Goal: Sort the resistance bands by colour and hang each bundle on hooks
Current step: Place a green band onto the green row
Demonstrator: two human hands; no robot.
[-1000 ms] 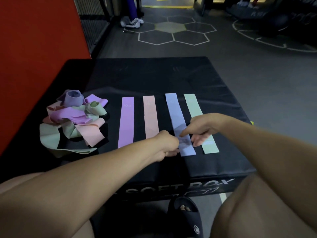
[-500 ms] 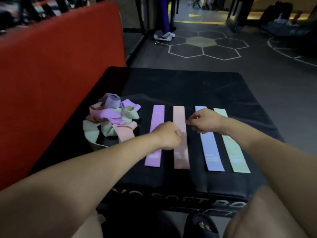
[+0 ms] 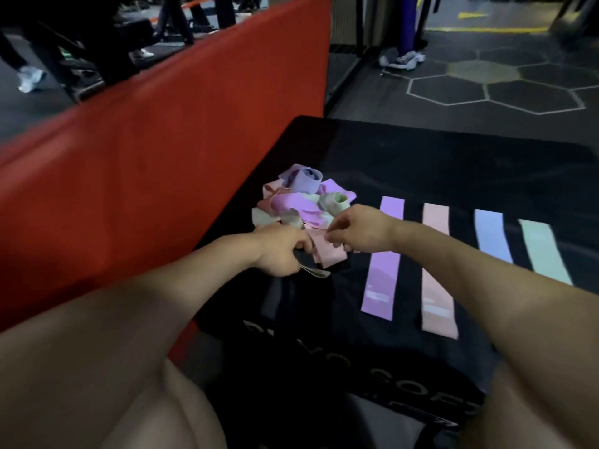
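1. Resistance bands in a tangled pile (image 3: 303, 202) sit at the centre of the frame, on the left part of a black padded box (image 3: 453, 163); they are soft, flat loops in lilac, pink, pale green and purple, curled and folded over one another.
2. My left hand (image 3: 280, 251) is at the pile's near edge, fingers curled; a thin pale-green loop (image 3: 316, 272) pokes out from under it, and I seem to be gripping that, though the blur keeps me from being sure.
3. My right hand (image 3: 356, 233) pinches the edge of a pink band (image 3: 327, 254) between thumb and fingertips; that band lies creased and folded at the near side of the pile, between my two hands.
4. To the right of the pile, four bands lie flat and straight as parallel strips, apart from each other: a purple strip (image 3: 384, 257), a pink strip (image 3: 437, 273), a light-blue strip (image 3: 492, 234) and a mint-green strip (image 3: 544, 251).
5. My right forearm crosses over the near ends of the blue and green strips and hides them.
6. The purple and pink strips each carry a small pale mark near their near ends, too blurred to read.
7. The box top is matte and smooth, with white lettering on its front face, partly cut off.
8. A red padded wall (image 3: 146, 157) fills the left of the frame, touching the box's left side.
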